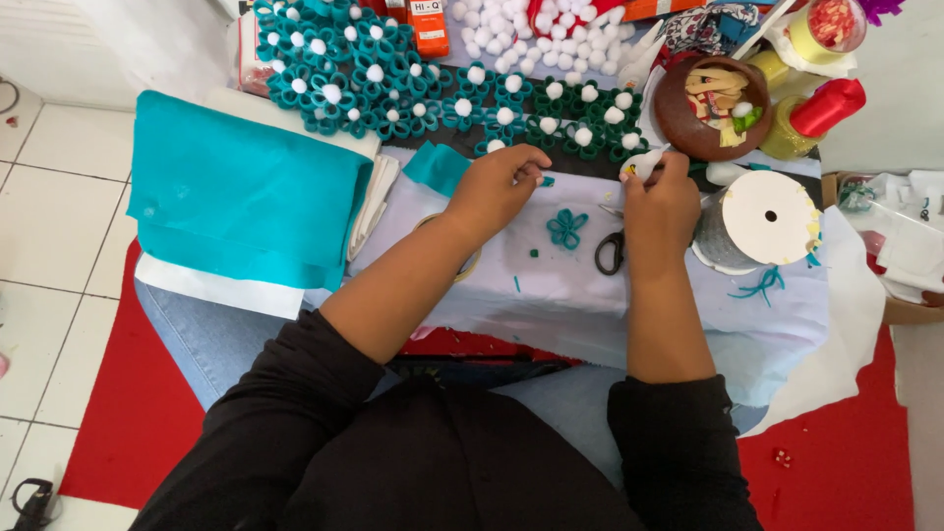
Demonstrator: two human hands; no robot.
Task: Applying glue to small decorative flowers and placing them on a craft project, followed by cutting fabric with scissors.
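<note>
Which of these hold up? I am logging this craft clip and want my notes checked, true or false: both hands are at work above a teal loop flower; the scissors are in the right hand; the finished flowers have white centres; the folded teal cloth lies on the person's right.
1. Both hands work above the teal loop flower. True: the left hand and right hand sit just beyond it.
2. The scissors are in the right hand. False: they lie on the white sheet, beside that wrist.
3. The finished flowers have white centres. True.
4. The folded teal cloth lies on the person's right. False: it is on their left.
</note>
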